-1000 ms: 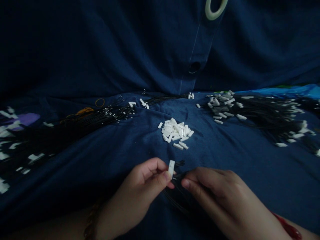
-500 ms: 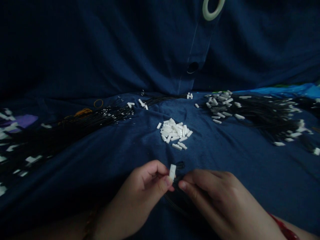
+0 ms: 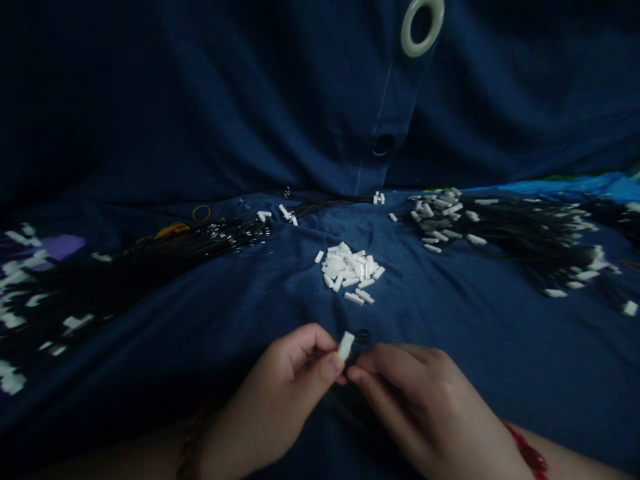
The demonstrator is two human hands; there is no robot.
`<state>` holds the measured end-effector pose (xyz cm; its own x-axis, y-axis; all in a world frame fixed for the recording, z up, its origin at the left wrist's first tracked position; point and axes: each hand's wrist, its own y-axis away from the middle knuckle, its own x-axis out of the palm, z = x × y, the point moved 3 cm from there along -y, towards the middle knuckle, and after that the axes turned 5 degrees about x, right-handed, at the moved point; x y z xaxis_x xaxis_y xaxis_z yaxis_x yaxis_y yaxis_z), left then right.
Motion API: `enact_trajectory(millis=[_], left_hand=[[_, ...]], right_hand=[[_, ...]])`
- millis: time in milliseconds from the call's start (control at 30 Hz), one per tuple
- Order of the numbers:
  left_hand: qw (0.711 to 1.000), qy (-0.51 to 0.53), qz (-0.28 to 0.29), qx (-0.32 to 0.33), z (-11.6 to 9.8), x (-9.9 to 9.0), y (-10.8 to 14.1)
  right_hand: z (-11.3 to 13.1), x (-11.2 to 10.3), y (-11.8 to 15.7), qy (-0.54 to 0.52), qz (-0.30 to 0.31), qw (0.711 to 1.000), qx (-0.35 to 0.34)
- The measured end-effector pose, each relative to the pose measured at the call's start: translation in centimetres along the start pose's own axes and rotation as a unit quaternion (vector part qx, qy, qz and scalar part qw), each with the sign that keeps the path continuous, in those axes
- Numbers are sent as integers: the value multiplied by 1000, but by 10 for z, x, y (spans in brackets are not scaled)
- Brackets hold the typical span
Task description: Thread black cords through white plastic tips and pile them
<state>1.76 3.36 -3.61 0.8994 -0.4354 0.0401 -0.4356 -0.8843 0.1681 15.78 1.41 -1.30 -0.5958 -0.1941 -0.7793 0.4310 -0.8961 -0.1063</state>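
Between the thumb and fingers of my left hand (image 3: 285, 393) is a small white plastic connector housing (image 3: 345, 346), its upper end tilted to the right. Close beside it, my right hand (image 3: 425, 393) pinches with thumb and forefinger at what looks like a thin black wire, mostly hidden by the fingers. A loop of black wire (image 3: 362, 337) shows just behind the connector housing. Beyond both hands lies a pile of loose white connector housings (image 3: 350, 265) on the dark blue cloth (image 3: 240, 293).
At left spreads a bundle of black wires (image 3: 140, 267) with bare metal tips and white ends. Another wire bundle with white connectors (image 3: 520, 230) lies at right. An orange rubber band (image 3: 201, 213) rests at the back left. Blue fabric with a pale ring (image 3: 423, 28) hangs behind.
My right hand has moved slightly left, closer to the connector housing. The housing has tilted further to the right in my left hand. The view has shifted a little.
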Motion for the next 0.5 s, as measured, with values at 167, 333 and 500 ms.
enact_trajectory(millis=[167, 333, 500], left_hand=[[1000, 6, -17, 22, -5, 0, 2], [999, -4, 6, 49, -7, 1, 6], [995, -67, -56, 45, -15, -7, 2]], right_hand=[[3, -23, 2, 49, -110, 990, -75], [4, -37, -2, 23, -30, 995, -91], [-8, -84, 0, -121, -48, 991, -18]])
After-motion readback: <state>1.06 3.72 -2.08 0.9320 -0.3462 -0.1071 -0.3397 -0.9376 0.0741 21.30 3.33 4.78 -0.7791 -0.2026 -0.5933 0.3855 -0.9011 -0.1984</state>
